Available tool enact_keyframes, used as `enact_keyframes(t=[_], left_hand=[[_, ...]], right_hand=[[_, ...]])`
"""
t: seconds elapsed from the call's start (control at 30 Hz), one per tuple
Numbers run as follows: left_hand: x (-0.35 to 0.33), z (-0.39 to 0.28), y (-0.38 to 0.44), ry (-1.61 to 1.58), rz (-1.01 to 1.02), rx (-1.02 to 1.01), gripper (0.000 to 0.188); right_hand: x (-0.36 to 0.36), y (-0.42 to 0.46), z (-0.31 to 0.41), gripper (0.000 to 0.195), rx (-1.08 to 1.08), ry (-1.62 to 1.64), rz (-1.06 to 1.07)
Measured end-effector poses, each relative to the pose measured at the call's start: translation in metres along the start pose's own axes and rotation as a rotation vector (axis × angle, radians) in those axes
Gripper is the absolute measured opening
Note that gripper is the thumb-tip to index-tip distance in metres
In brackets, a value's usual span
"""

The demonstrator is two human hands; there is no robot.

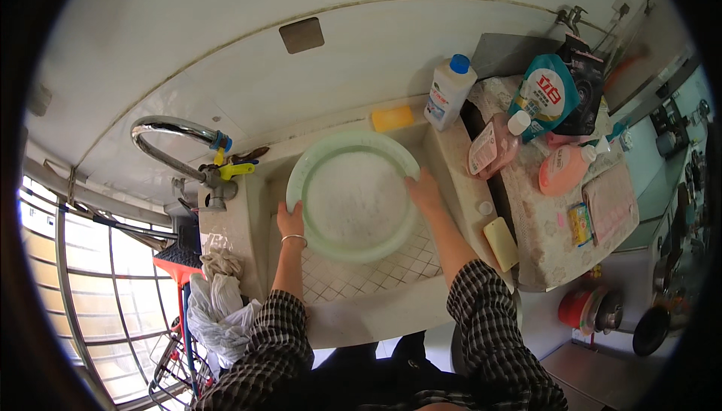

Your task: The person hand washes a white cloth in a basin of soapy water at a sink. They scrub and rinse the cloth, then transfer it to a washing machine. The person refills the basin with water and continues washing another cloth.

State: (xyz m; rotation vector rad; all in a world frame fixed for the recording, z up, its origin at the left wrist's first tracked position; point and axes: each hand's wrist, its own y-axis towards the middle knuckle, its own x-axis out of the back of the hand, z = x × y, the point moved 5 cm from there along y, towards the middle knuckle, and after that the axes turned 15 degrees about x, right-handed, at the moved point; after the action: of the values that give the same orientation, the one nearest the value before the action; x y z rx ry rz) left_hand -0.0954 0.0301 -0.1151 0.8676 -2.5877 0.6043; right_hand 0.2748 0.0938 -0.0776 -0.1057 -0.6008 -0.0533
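Observation:
A round pale green plastic basin (364, 256) stands in a laundry sink (361, 321), filled with white suds (361, 199). My left hand (290, 220) grips the basin's rim at its left side, thumb on top; a bracelet circles that wrist. On the right side of the rim, my right hand (423, 190) has hold of it too. Whatever lies beneath the suds is hidden. The chrome faucet (172, 126), with a blue and yellow fitting at its spout, curves up at the sink's back left, its spout outside the basin.
A yellow sponge (392, 118) and a white bottle with a blue cap (450, 92) stand behind the basin. A bar of soap (501, 243) lies on the right ledge. Pink bottles (496, 146) and detergent pouches (544, 95) crowd a cloth-covered surface. Wet white cloth (223, 309) hangs at left.

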Motion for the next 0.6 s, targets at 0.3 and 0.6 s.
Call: enact_keyframes(t=[0.3, 0.6], left_hand=[[0.055, -0.065, -0.061, 0.029, 0.008, -0.182, 0.019], [0.090, -0.133, -0.266, -0.004, 0.540, -0.173, 0.019]], right_hand=[[0.040, -0.093, -0.003, 0.027, -0.002, 0.295, -0.207], [0.173, -0.338, -0.013, 0.027, -0.085, 0.559, -0.429]])
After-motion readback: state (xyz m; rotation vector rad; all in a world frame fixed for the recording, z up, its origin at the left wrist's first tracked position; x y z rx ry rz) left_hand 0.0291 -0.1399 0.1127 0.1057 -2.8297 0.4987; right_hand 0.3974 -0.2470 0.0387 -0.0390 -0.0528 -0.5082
